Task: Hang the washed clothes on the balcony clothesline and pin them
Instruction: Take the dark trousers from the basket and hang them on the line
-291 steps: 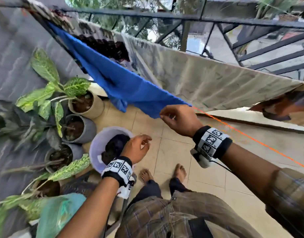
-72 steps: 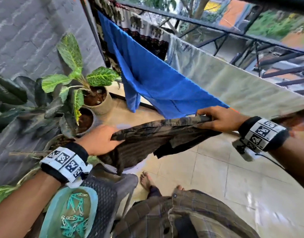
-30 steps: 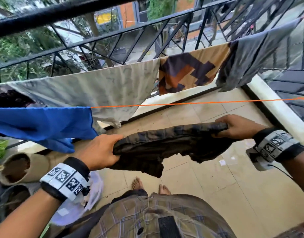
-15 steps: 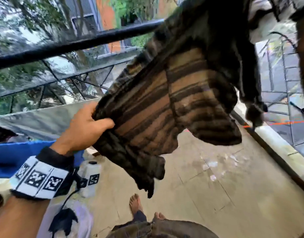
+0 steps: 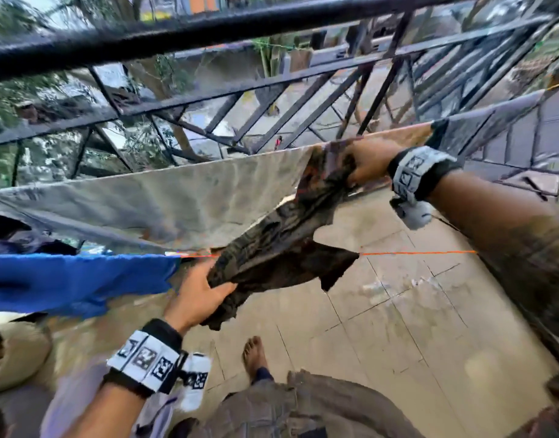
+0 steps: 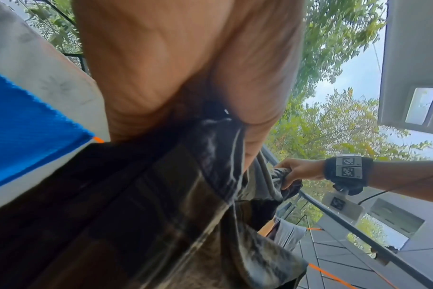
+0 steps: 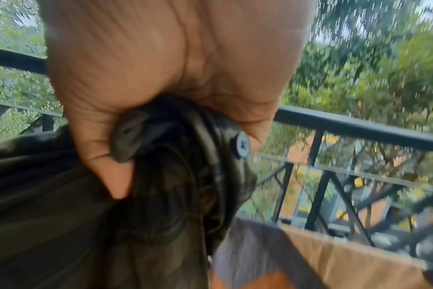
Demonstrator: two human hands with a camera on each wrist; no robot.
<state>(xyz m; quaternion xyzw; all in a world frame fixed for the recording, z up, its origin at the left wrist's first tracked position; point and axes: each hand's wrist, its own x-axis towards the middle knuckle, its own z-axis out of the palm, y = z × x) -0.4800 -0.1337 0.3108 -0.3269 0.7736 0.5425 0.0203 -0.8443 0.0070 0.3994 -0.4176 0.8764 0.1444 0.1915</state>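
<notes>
Plaid shirt stretches between our hands: left hand fingers clamped on one end, right hand gripping the other, seemingly over the orange clothesline.

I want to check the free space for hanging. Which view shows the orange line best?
The head view: the orange line runs bare to the right of the dark shirt. The left wrist view shows only short pieces; the right wrist view shows none.

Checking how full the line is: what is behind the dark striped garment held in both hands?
Behind the dark striped garment runs the orange clothesline, with a pale grey sheet and black metal railing beyond. The line's stretch directly behind the garment is covered.
</notes>
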